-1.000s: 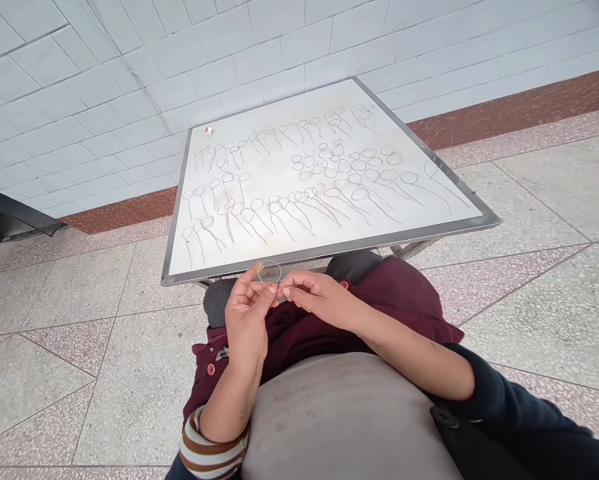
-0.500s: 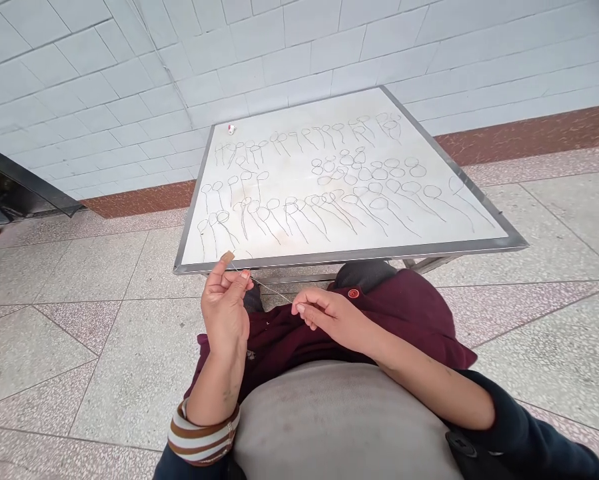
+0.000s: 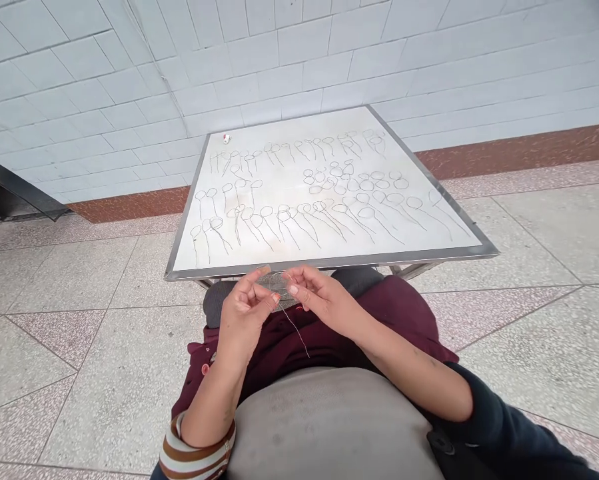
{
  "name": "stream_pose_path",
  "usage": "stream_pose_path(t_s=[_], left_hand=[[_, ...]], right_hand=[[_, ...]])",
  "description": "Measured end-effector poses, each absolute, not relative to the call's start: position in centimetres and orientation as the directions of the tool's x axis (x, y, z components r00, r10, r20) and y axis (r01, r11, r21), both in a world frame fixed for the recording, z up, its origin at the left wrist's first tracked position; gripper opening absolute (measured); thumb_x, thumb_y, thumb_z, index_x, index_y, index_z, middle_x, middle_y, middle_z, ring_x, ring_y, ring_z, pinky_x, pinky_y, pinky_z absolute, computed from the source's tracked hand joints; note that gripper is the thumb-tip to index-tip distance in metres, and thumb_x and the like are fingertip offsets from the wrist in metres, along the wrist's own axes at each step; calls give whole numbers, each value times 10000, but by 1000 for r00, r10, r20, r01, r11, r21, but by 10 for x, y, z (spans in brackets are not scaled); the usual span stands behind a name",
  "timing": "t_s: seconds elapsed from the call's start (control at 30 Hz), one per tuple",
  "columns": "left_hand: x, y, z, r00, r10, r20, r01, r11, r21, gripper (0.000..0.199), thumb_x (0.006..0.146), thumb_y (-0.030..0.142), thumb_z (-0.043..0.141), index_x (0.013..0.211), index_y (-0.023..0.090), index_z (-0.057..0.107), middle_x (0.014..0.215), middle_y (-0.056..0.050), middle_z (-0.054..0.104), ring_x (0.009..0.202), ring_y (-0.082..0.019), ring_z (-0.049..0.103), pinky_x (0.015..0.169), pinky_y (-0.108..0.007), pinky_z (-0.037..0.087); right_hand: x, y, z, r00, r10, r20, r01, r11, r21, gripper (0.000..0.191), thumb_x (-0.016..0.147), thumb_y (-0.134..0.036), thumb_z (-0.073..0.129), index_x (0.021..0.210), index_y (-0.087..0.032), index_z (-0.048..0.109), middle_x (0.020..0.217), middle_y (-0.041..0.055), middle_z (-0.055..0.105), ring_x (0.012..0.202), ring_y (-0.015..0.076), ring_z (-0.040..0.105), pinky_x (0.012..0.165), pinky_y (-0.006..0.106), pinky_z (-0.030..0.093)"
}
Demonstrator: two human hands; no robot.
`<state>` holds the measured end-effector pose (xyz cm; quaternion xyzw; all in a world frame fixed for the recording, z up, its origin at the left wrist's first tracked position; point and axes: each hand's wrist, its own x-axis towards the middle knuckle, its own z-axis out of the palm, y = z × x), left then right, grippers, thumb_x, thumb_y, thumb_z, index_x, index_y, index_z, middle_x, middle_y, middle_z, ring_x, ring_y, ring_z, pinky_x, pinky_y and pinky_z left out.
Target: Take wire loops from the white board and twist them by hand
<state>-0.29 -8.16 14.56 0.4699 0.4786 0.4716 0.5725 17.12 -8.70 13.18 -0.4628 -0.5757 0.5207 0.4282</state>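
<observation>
A thin wire (image 3: 295, 328) forms a small loop between my hands, and its loose tail hangs down over the maroon garment on my lap. My left hand (image 3: 246, 310) is closed, pinching the wire between thumb and finger, with a tan wrap on the index fingertip. My right hand (image 3: 322, 297) is closed at the right side of the loop, thumb against the fingers, on the wire. Both hands are just off the near edge of a white-topped table (image 3: 289, 120). Many looped wires with straight tails (image 3: 366, 212) lie on it in rows.
Small closed wire rings (image 3: 364, 185) are grouped on the right half of the tabletop. A little white and red item (image 3: 226, 139) lies at its far left corner. Grey metal edging (image 3: 339, 259) frames the table. A tiled wall (image 3: 259, 60) stands behind.
My right hand has risen and come up beside my left. The wire, stretched between the hands before, is now curved into a loop with its tail hanging. The view has shifted slightly.
</observation>
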Motion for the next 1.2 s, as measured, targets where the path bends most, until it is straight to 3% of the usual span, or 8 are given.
stream_pose_path(t_s=[0.1, 0.37, 0.57, 0.7, 0.97, 1.2], left_hand=[[5, -87, 142, 186, 977, -107, -59, 120, 991, 479, 739, 220, 746, 1202, 201, 628, 678, 36, 615, 626, -104, 572, 674, -246, 459], [10, -92, 141, 268, 947, -178, -224, 241, 944, 616, 735, 195, 771, 1304, 211, 535, 834, -7, 686, 815, -127, 639, 829, -274, 489], [19, -96, 142, 219, 953, -211, -286, 269, 920, 579, 714, 220, 791, 1250, 203, 574, 817, 1, 675, 714, -110, 622, 777, -280, 511], [20, -98, 141, 192, 967, -167, -269, 216, 938, 527, 751, 223, 762, 1246, 200, 583, 790, 8, 655, 699, -102, 599, 695, -234, 490], [19, -98, 136, 220, 973, -68, -194, 112, 974, 498, 848, 265, 674, 1322, 224, 526, 806, 7, 643, 694, -102, 545, 618, -218, 433], [20, -101, 130, 236, 970, -53, -237, 110, 965, 505, 886, 255, 613, 1374, 234, 482, 771, 15, 612, 741, -120, 559, 732, -263, 446]], right_hand=[[166, -81, 135, -193, 981, -6, -38, -14, -999, 255, 874, -453, 591, 992, -231, 636, 776, -14, 572, 608, 105, 466, 556, 244, 386], [169, -77, 129, -63, 997, -37, -252, -52, -966, 271, 851, -472, 631, 863, -201, 626, 646, -48, 516, 486, 65, 388, 436, 208, 299], [170, -79, 129, -14, 999, -36, -265, -39, -963, 283, 845, -478, 639, 885, -198, 628, 645, -50, 523, 477, 62, 403, 429, 205, 324], [169, -82, 132, -88, 996, -26, -245, -47, -968, 287, 841, -470, 647, 944, -203, 628, 669, -55, 523, 475, 53, 406, 435, 199, 329], [166, -83, 131, -119, 993, -26, -246, -55, -968, 294, 854, -483, 622, 837, -190, 628, 647, -47, 529, 469, 56, 411, 426, 202, 307], [167, -79, 123, -75, 997, -31, -231, -47, -972, 295, 846, -481, 635, 811, -188, 644, 655, -42, 525, 474, 54, 406, 428, 204, 305]])
